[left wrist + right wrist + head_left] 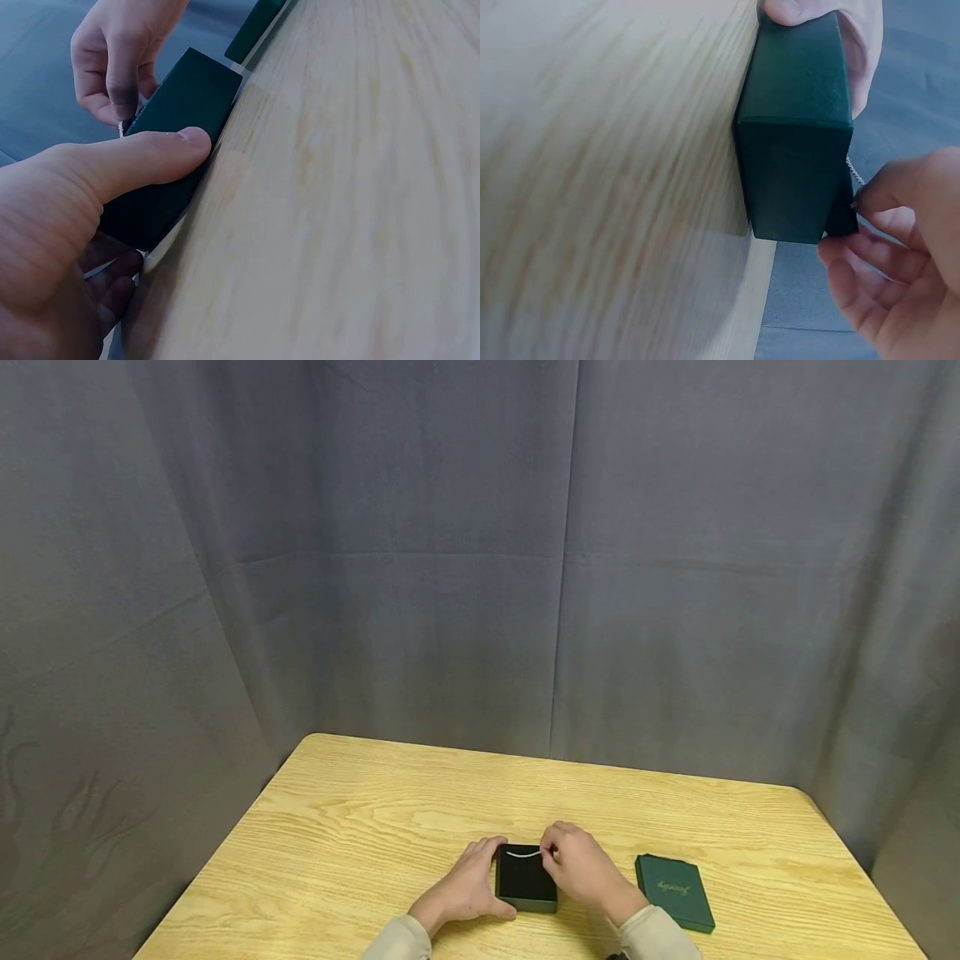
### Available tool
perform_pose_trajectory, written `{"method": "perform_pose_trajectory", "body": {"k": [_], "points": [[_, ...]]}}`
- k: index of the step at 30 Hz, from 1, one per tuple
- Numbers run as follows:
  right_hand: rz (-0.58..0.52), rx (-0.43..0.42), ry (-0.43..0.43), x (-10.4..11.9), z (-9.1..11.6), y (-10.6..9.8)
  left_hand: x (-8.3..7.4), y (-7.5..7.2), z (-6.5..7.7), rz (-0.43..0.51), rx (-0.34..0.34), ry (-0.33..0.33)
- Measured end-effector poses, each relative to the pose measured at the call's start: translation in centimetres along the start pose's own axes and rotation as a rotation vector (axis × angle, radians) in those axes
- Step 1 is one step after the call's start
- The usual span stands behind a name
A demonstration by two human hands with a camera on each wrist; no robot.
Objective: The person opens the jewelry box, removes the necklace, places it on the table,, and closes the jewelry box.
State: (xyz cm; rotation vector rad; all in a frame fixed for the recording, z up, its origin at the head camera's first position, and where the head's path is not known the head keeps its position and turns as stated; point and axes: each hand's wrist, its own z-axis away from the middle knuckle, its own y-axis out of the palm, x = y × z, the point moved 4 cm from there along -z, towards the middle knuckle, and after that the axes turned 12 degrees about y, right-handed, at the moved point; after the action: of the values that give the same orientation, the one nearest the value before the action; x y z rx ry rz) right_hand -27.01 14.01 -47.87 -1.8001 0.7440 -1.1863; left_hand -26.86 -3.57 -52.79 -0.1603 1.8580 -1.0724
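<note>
- Two hands are seen at one green box (531, 906), which is set near the front of one table (360, 827), with its open side up.
- The box is gripped by the left hand (470, 881): one thumb is laid along the near wall, and the fingers are placed round the left side and toward the far corner.
- One black pad (522, 881) is held in the box; in the right wrist view one corner of it is raised above the rim on the right side.
- That raised corner is pinched between the thumb and fingers of the right hand (588, 867), at the far right of the box.
- One silver chain (522, 856) is laid across the far part of the pad in a shallow curve, its right end met by the right fingertips; whether the chain itself is pinched cannot be told.
- One green lid (677, 893) is laid flat on the table to the right of the box, apart from it and from both hands; one gold word is printed on it, seen upside down in the head view.
- Two pale sleeves are worn, one (401, 941) at the left wrist and one (660, 935) at the right.
- The table is backed and flanked by grey curtain (450, 568), hung in folds; the number of its panels cannot be told.
</note>
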Motion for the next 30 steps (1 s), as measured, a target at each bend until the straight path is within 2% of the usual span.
{"method": "perform_pose_trajectory", "body": {"k": [8, 16, 22, 30], "points": [[-0.127, 0.054, 0.039, -0.5, -0.2, -0.1, 0.0, -0.1, 0.0, -0.004, -0.003, -0.014], [-0.217, 0.077, 0.075, -0.9, -0.3, -0.4, -0.1, -0.1, 0.0, -0.014, -0.016, 0.002], [-0.295, 0.123, 0.072, -1.3, -0.3, -0.4, 0.0, 0.1, 0.0, 0.001, -0.016, -0.002], [-0.346, 0.181, 0.083, -1.3, -0.2, -0.6, 0.0, 0.0, -0.1, -0.006, -0.016, -0.004]]}}
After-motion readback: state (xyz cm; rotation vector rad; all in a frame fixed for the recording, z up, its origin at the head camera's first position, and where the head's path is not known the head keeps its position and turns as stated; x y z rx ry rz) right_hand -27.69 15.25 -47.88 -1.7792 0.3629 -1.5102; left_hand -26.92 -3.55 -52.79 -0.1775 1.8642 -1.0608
